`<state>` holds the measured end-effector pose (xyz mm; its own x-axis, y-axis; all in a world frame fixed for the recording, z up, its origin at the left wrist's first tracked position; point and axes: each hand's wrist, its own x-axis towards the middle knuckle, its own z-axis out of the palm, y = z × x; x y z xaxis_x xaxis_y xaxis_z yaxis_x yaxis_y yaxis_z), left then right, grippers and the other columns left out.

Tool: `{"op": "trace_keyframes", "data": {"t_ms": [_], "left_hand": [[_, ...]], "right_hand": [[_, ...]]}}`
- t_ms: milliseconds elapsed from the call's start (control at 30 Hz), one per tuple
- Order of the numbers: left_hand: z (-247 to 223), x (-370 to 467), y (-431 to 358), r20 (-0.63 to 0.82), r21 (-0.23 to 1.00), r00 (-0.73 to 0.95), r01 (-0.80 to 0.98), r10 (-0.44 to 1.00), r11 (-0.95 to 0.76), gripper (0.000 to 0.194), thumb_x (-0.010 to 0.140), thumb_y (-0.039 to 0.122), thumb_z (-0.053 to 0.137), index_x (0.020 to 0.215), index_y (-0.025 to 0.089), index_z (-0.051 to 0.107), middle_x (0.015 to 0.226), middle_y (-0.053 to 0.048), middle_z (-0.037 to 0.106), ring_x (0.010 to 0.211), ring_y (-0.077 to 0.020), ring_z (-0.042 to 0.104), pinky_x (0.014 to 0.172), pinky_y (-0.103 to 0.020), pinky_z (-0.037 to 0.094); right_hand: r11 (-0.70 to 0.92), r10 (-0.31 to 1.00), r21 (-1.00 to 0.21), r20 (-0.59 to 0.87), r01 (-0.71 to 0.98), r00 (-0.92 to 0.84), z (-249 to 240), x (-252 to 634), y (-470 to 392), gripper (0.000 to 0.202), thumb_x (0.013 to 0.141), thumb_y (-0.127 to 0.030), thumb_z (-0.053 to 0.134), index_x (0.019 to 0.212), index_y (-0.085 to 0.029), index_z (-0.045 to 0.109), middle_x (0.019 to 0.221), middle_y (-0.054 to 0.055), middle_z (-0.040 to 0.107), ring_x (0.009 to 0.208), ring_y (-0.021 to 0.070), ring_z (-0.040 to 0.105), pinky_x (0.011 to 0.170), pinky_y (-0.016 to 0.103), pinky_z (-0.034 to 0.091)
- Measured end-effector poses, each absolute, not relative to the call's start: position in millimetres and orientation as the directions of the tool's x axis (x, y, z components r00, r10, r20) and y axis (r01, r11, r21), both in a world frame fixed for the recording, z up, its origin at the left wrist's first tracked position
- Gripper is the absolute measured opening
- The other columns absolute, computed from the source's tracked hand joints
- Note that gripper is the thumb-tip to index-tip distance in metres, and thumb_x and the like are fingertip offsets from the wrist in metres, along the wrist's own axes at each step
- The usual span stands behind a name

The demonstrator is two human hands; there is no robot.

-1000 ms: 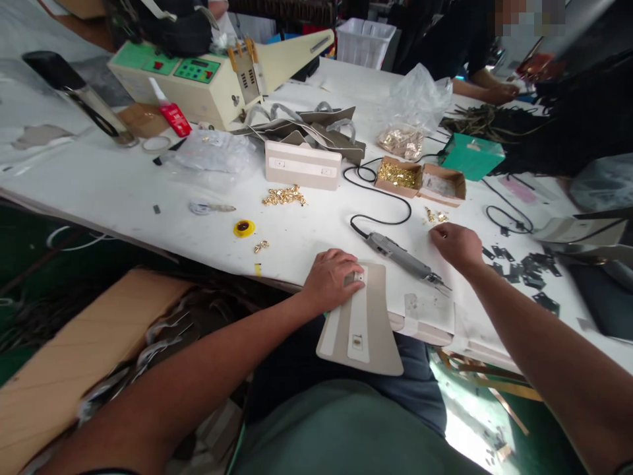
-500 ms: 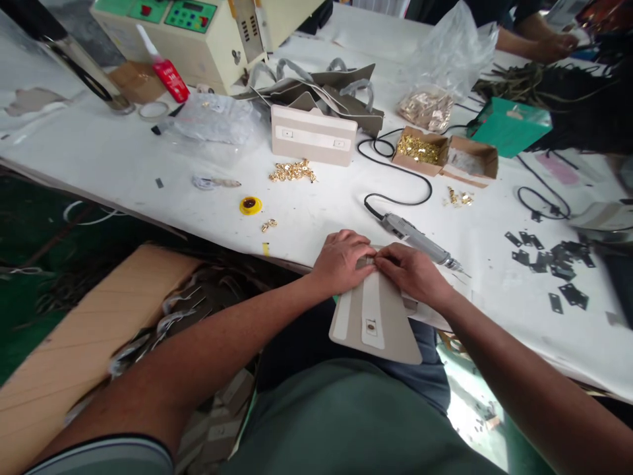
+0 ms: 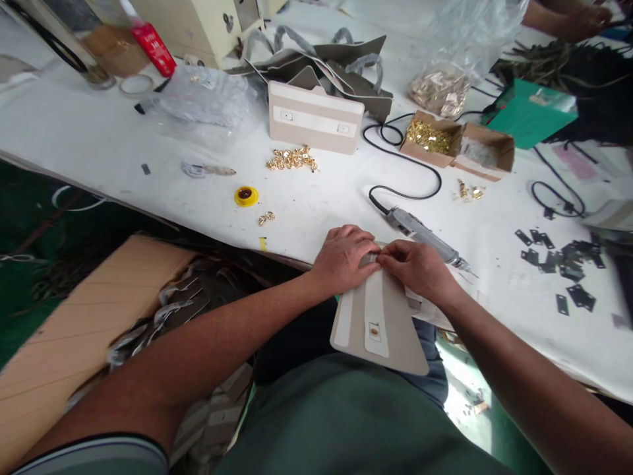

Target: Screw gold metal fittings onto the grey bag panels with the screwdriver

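A beige flat panel (image 3: 400,330) with white strips and a small fitting near its lower end lies over the table's front edge, partly above my lap. My left hand (image 3: 345,258) is closed on its far end, fingers over the top and thumb near the strip. Beside it, my right hand (image 3: 413,265) pinches at the same spot; whatever sits between its fingertips is too small to make out. Just beyond my right hand, a grey corded electric screwdriver (image 3: 425,236) lies on the table. A few gold fittings (image 3: 267,218) and a yellow round container (image 3: 246,196) are to the left.
A similar panel (image 3: 316,135) leans against a stack of grey pieces, behind a pile of gold fittings (image 3: 291,158). Two cardboard boxes (image 3: 429,157) hold small parts. Dark plates (image 3: 568,260) lie scattered at right. A co-worker's hand (image 3: 583,23) shows at the top right.
The camera view has shifted slightly, so the table's far items sit higher in the picture. Both hands stay at the panel's far end, with only slight finger movement.
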<state>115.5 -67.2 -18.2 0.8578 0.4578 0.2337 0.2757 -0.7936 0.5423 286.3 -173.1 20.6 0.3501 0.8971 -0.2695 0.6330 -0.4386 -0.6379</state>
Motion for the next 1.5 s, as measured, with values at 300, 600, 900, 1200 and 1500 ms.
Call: {"op": "trace_keyframes", "data": {"t_ms": [300,600,900,1200,1500], "left_hand": [[-17.3,115.7,-66.6,0.221,0.543,0.860,0.283,0.459,-0.791,0.029,0.091,0.043,0.071,0.115,0.026,0.072,0.131,-0.005,0.070,0.128,-0.0293,0.053,0.106,-0.050,0.041],[-18.4,117.4,-68.0,0.236,0.525,0.856,0.286,0.460,-0.802,0.029,0.090,0.042,0.072,0.114,0.026,0.074,0.131,-0.004,0.071,0.126,-0.0286,0.053,0.105,-0.049,0.041],[-18.2,117.0,-68.9,0.250,0.529,0.848,0.284,0.467,-0.800,0.025,0.090,0.041,0.074,0.110,0.027,0.075,0.128,-0.003,0.072,0.124,-0.0275,0.055,0.105,-0.047,0.041],[-21.4,116.9,-68.7,0.269,0.532,0.839,0.280,0.472,-0.799,0.029,0.088,0.039,0.075,0.116,0.029,0.074,0.129,-0.002,0.071,0.121,-0.0271,0.056,0.103,-0.046,0.041],[-23.7,117.1,-70.0,0.281,0.521,0.845,0.264,0.455,-0.812,0.017,0.091,0.038,0.073,0.105,0.033,0.079,0.132,-0.001,0.070,0.121,-0.0261,0.056,0.105,-0.046,0.039]], "right_hand": [[-0.494,0.868,-0.673,-0.350,0.550,0.352,19.5,290.0,-167.5,0.019,0.082,-0.039,0.069,0.079,-0.021,0.073,0.065,-0.002,0.067,0.059,0.0143,0.055,0.056,0.028,0.040],[-0.464,0.882,-0.734,-0.333,0.495,0.333,19.1,291.7,-170.7,0.019,0.081,-0.038,0.069,0.077,-0.020,0.070,0.061,-0.003,0.065,0.057,0.0135,0.054,0.057,0.027,0.040],[-0.266,0.904,-0.677,0.072,0.686,0.421,23.0,303.5,-193.3,0.027,0.093,-0.042,0.061,0.100,-0.022,0.077,0.090,0.005,0.074,0.076,0.0197,0.065,0.071,0.033,0.050],[-0.428,0.887,-0.189,0.098,0.884,0.450,2.0,356.9,-203.2,0.049,0.088,-0.052,0.064,0.127,-0.022,0.069,0.114,0.014,0.071,0.102,0.0334,0.064,0.081,0.044,0.051],[-0.356,0.852,-0.799,-0.065,0.485,0.519,28.6,349.9,-204.9,0.040,0.088,-0.056,0.064,0.110,-0.022,0.070,0.085,0.005,0.069,0.067,0.0208,0.060,0.062,0.035,0.048]]}}
